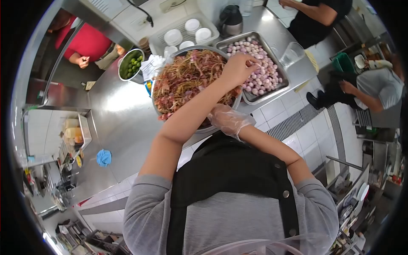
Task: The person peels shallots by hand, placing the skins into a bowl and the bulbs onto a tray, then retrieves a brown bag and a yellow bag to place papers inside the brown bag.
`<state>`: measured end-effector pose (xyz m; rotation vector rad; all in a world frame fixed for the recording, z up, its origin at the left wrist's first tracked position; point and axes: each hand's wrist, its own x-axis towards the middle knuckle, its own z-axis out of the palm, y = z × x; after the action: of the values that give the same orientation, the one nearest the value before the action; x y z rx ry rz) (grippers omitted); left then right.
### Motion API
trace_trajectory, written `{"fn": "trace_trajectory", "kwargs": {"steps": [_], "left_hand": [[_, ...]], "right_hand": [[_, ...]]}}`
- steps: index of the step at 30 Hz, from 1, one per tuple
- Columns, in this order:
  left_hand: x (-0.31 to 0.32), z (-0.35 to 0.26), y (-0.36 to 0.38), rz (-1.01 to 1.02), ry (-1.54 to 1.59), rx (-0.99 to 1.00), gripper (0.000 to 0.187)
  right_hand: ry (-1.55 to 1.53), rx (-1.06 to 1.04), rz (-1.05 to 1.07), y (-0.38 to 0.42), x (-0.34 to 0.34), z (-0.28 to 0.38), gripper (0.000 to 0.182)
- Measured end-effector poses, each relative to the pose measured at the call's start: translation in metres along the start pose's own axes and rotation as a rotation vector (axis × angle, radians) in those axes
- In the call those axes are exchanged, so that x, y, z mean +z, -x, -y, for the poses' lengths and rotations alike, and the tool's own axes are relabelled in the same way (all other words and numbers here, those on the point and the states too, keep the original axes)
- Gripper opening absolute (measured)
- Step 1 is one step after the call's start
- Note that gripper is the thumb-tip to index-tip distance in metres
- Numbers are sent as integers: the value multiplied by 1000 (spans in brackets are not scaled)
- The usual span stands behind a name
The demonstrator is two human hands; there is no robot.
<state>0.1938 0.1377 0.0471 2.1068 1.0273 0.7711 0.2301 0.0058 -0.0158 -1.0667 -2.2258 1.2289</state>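
Observation:
My left hand (240, 68), bare, reaches across the large bowl (235, 103) to the metal tray (284, 86) of peeled shallots (261, 78). Its fingers are curled toward the thumb above the shallots; whatever they may hold is hidden. Shallot skins and dry roots (187, 78) fill the bowl in a heap. My right hand (229, 120) wears a clear plastic glove and rests by the bowl's near right edge, partly under my left forearm. Its fingertips are hidden.
A pot of green limes (131, 64) and a paper (151, 68) stand left of the bowl. Behind are a rack of white cups (173, 37) and a dark jug (230, 21). A clear container (292, 54) is right of the tray. A blue cloth (103, 157) lies left. Several people are nearby.

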Motion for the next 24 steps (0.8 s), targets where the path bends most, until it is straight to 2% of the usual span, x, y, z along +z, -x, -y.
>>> {"fn": "trace_trajectory", "kwargs": {"steps": [1, 3, 5, 6, 7, 8, 9, 10, 11, 12, 13, 14, 16, 19, 21, 22, 23, 24], "left_hand": [[6, 1, -8, 4, 9, 8, 32], [12, 6, -15, 51, 71, -179, 41], [-9, 9, 2, -46, 159, -62, 40], [-21, 20, 15, -69, 262, -23, 40], [-39, 10, 37, -115, 267, -53, 43], [-54, 7, 60, -163, 318, -125, 43], [-65, 8, 88, -197, 403, -303, 47], [-66, 7, 115, -296, 534, -357, 52], [-69, 18, 144, -344, 308, -279, 53], [-67, 9, 168, -457, 362, -459, 50], [-62, -2, 187, -571, 417, -631, 48], [-53, 1, 199, -610, 409, -652, 48], [-28, 9, 221, -874, 447, -593, 42], [-9, 8, 224, -972, 320, -666, 37], [-4, 10, 229, -971, 240, -650, 30], [-2, 8, 230, -1061, 568, -612, 29], [-2, 6, 233, -1138, 896, -543, 29], [-4, 1, 238, -1170, 1003, -506, 29]], "right_hand": [[72, -5, -47, 5, -7, 10, 27], [24, 65, -48, 22, -26, 19, 25], [-122, 184, -39, 34, -47, 25, 28], [-122, 103, -150, 43, -40, 2, 34], [-123, 97, -116, 50, -42, -10, 34], [-123, 84, -188, 52, -48, -20, 39], [-125, 68, -254, 53, -55, -29, 45], [-44, 105, -232, 55, -73, -22, 48], [37, 136, -210, 55, -88, -13, 51], [29, 111, -164, 53, -93, -18, 51], [119, -11, -273, 49, -96, -23, 51], [204, -136, -387, 45, -98, -26, 52], [259, -152, -292, 34, -104, -6, 52], [348, -208, -120, 3, -93, -3, 53], [501, -276, -1, -15, -78, 14, 47], [472, -434, -89, -25, -63, 5, 46], [470, -464, -76, -28, -53, -4, 46], [402, -502, -80, -33, -48, -3, 45]]}}
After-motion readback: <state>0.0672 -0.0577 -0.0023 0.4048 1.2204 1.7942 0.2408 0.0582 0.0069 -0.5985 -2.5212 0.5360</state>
